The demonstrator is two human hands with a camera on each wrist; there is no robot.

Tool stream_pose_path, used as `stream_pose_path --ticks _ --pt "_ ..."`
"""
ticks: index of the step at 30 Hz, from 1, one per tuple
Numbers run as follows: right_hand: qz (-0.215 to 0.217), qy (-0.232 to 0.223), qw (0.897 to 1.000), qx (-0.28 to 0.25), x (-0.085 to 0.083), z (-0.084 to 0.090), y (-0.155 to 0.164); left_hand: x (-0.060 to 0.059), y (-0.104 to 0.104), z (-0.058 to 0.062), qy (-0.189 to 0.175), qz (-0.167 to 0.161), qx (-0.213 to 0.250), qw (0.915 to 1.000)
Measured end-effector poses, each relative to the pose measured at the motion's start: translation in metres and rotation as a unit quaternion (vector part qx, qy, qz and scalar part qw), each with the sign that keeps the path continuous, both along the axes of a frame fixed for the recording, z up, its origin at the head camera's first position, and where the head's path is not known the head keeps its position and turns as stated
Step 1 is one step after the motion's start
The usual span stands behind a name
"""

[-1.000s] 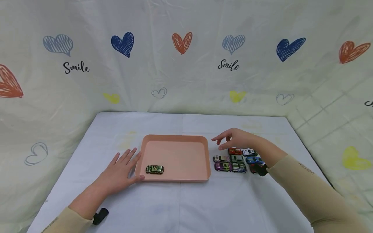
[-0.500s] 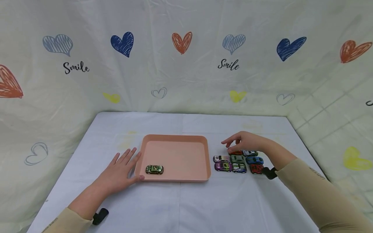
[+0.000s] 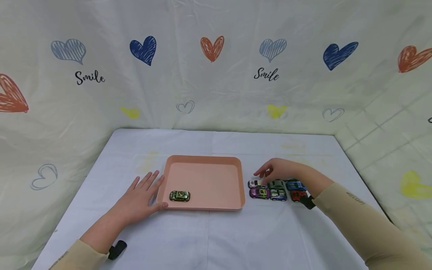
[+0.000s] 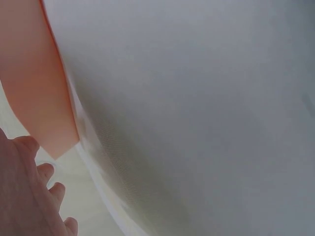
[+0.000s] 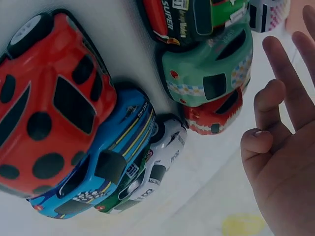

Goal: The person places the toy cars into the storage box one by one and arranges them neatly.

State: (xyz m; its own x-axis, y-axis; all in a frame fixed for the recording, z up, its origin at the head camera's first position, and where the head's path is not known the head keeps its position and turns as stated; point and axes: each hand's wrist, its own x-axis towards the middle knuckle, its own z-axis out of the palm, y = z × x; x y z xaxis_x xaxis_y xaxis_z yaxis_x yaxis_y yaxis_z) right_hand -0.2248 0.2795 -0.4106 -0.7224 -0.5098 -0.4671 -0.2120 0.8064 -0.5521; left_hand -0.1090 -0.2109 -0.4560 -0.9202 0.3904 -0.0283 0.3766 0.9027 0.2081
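Observation:
A pink tray [image 3: 202,161] lies mid-table with one green toy car [image 3: 179,195] in its front left corner. My left hand [image 3: 152,193] rests flat on the cloth, with the thumb against the tray's front left corner. In the left wrist view, my left hand's fingers [image 4: 34,191] lie beside the tray's edge [image 4: 34,73]. My right hand [image 3: 266,173] hovers over the back row of a cluster of toy cars [image 3: 276,189], fingers loosely bent and holding nothing. Up close, my right hand [image 5: 270,113] is beside a small red car [image 5: 216,115], a green car [image 5: 211,73] and a white car [image 5: 165,157], apart from them.
A red car with black spots [image 5: 49,118] and a blue car [image 5: 98,167] sit at the cluster's right. The white table [image 3: 216,236] is backed by a heart-printed curtain [image 3: 216,75]. A black strap end [image 3: 116,249] lies by my left sleeve.
My right hand has dropped lower and come back over the rear cars, now hiding the red one in the head view. My left hand and the tray stay put.

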Motion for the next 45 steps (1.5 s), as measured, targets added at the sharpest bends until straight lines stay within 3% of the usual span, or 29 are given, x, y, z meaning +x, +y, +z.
stream_pose_path --ticks 12,23,34,45 --pt "0.007 -0.006 1.0 0.024 0.001 -0.011 -0.005 0.0 0.001 -0.002 0.013 0.0 0.018 0.9998" --pt "0.048 0.039 0.997 0.055 0.005 -0.007 -0.012 0.0 0.002 0.002 -0.01 0.006 -0.006 0.9999" --pt "0.044 0.04 0.997 0.051 0.004 -0.014 -0.012 0.0 0.002 0.002 -0.009 0.001 -0.005 0.9999" --pt "0.038 0.036 0.997 0.049 0.003 -0.008 -0.015 0.0 0.002 0.003 -0.01 0.003 -0.006 0.9999"
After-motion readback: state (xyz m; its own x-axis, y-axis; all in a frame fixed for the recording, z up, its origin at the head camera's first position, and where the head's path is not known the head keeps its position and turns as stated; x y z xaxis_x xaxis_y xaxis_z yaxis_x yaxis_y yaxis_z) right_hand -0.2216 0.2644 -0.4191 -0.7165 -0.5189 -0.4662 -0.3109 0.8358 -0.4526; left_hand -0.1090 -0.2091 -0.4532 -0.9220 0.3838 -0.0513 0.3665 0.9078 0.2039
